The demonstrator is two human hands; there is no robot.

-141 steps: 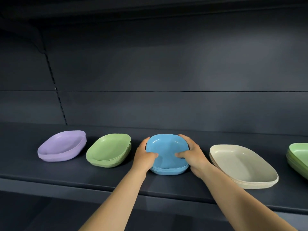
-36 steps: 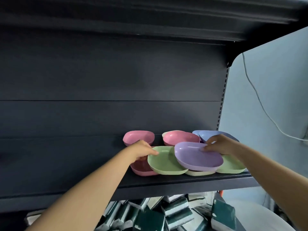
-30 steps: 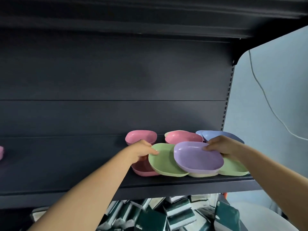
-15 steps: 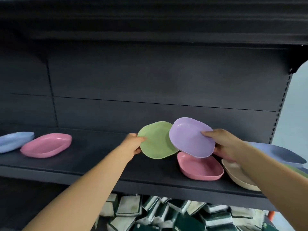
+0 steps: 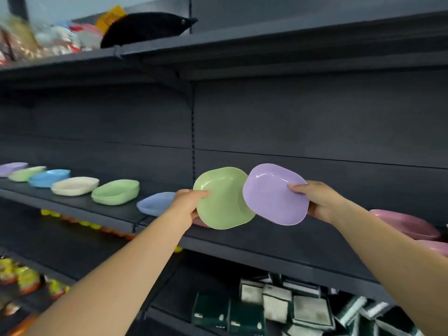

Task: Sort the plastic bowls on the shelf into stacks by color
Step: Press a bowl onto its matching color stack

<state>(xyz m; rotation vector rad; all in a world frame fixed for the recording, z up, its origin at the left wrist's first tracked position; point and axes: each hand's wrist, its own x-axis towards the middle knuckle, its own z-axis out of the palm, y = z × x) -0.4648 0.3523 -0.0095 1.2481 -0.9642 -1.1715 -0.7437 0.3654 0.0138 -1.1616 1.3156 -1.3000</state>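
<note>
Two bowls are in the air above the shelf (image 5: 278, 246), tilted toward the camera: the left hand (image 5: 188, 204) pinches the green bowl (image 5: 221, 198) by its rim, the right hand (image 5: 317, 201) grips the purple bowl (image 5: 272, 194), likely so each can go to its own colour. Sorted stacks line the shelf's left end: green stack (image 5: 116, 191), cream stack (image 5: 75, 186), blue stack (image 5: 48, 177).

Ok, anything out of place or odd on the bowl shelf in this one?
Nothing damaged or spilled. One oddity: two separate green stacks, one beside the cream stack and another farther left. The left hand holds a green bowl, the right hand a purple bowl.
</note>
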